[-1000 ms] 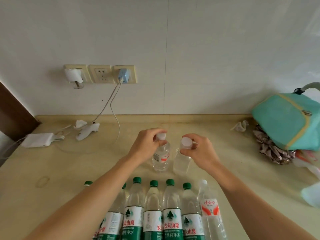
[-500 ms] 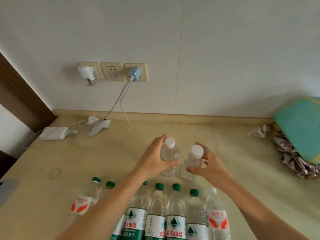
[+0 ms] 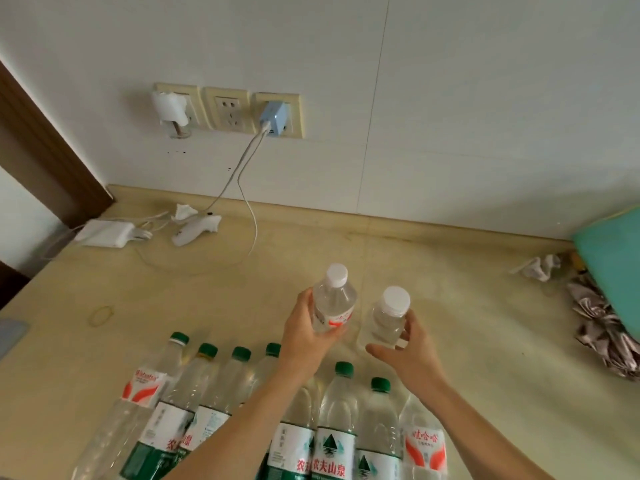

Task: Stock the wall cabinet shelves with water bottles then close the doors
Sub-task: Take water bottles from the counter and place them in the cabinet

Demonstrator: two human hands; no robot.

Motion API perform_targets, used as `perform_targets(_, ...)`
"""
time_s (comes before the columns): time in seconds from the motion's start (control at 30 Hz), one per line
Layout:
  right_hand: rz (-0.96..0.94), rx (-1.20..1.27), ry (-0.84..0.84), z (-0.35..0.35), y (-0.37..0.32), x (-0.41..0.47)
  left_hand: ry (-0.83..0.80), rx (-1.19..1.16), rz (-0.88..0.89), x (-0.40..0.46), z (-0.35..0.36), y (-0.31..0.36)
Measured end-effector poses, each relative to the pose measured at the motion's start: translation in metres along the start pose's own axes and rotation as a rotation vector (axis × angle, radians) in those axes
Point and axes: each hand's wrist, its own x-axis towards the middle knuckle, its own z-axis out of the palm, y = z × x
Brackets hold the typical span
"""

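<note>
A beige counter (image 3: 450, 306) carries a row of lying bottles (image 3: 332, 427) at six o'clock — a white adapter (image 3: 104, 233) and white device (image 3: 194, 228) at ten, a rubber band (image 3: 101, 315) at nine, crumpled tissue (image 3: 538, 266) at two.

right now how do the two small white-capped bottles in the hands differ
The left bottle carries a red and white label; the right bottle looks plain, with no label showing. The left bottle has a narrower cap and tapering neck; the right bottle has a wider cap and squatter body. The left hand wraps round the left bottle's body; the right hand holds the right bottle with its fingers. Both are clear, white-capped and roughly upright.
</note>
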Motion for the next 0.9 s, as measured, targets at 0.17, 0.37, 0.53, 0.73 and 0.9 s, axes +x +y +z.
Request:
perform_targets(0.17, -0.007, 0.046, 0.088, 0.001, -0.013, -0.014, -0.004, -0.059, 0.015, -0.005, -0.009, 0.002)
perform_targets(0.37, -0.101, 0.164, 0.261, -0.008, -0.051, -0.043, -0.049, -0.124, 0.108, -0.007, -0.035, 0.032)
perform_targets(0.53, -0.303, 0.243, 0.309, -0.022, -0.119, -0.08, -0.107, -0.251, 0.242, -0.012, -0.066, 0.106)
perform_targets(0.73, -0.596, 0.256, 0.387, -0.048, -0.222, -0.139, -0.142, -0.407, 0.483, -0.032, -0.113, 0.218)
perform_targets(0.9, -0.795, 0.237, 0.474, -0.082, -0.311, -0.193, -0.114, -0.447, 0.737, -0.064, -0.156, 0.311)
